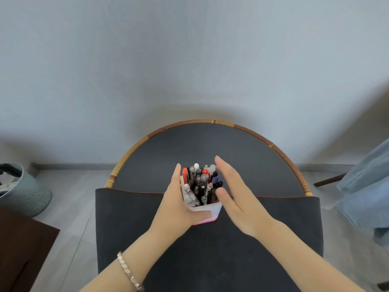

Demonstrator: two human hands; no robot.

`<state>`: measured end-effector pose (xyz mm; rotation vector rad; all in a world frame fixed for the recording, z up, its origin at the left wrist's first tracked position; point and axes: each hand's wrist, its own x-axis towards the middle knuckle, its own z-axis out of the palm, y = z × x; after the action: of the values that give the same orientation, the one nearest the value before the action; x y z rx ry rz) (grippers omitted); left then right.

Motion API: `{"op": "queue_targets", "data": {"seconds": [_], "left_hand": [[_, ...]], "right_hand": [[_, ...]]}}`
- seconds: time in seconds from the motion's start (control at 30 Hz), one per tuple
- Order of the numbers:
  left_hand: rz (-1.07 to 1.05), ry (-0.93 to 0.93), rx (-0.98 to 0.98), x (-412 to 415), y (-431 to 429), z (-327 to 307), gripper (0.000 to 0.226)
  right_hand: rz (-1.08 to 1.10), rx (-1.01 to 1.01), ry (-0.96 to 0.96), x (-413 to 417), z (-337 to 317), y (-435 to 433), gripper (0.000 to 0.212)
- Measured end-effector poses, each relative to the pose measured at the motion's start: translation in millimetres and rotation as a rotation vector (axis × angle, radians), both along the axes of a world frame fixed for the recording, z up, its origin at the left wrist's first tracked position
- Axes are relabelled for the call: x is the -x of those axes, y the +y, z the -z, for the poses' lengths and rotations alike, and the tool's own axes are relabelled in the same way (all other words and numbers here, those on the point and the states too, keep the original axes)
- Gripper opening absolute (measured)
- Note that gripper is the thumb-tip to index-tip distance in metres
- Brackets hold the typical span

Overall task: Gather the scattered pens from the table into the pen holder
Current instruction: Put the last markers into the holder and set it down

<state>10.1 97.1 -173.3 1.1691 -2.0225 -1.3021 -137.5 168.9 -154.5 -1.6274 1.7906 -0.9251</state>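
Pale blue-grey wall behind, grey floor below, and between them a round dark-topped table with a woven rattan rim [134, 146], its near half draped with a dark grey felt mat [210, 260]. Centre of that table: the white mesh pen holder with a pink base [207, 212], sitting about on the mat's far edge. Your left hand [179, 207] wraps its left wall, fingers closed around the front and thumb up the far side, likely to steady it since the load makes it top-heavy. Your right hand [235, 199] stands just beside it on the right, palm facing the holder, fingers spread and gripping nothing, the thumb touching or almost touching the rim; it reads as a guard against tipping, or a hand about to square up the bundle. Packed upright inside is a dense cluster of pens [201, 184]: black, grey and clear barrels, two red ones, one purple cap, several white tops. No loose pen shows on table or mat, so the gathering looks essentially done. A silver link bracelet [128, 270] sits on the left wrist. At the left edge, a grey-green ribbed bin [29, 197] stands on the floor.
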Motion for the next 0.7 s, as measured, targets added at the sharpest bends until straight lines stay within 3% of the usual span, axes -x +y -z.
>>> {"op": "queue_targets", "data": {"seconds": [0.07, 0.2, 0.33, 0.47, 0.7], "left_hand": [[0.002, 0.002, -0.010, -2.3, -1.0, -3.9, 0.104], [-0.048, 0.059, -0.064, -15.4, -30.2, -18.8, 0.071], [-0.119, -0.052, 0.018, -41.6, -82.7, -27.8, 0.077], [-0.116, -0.181, -0.021, -67.7, -116.3, -25.6, 0.084], [-0.005, -0.143, -0.084, -80.2, -134.5, -15.5, 0.080]], "right_hand": [[0.130, -0.051, -0.070, 9.3, 6.9, 7.7, 0.046], [0.087, -0.318, 0.176, 26.5, 18.0, 12.1, 0.037], [0.031, -0.436, 0.210, 29.7, 21.1, 3.5, 0.030], [0.040, -0.474, 0.194, 29.2, 24.1, -5.8, 0.025], [0.042, -0.531, 0.232, 27.8, 25.5, -11.9, 0.025]]}}
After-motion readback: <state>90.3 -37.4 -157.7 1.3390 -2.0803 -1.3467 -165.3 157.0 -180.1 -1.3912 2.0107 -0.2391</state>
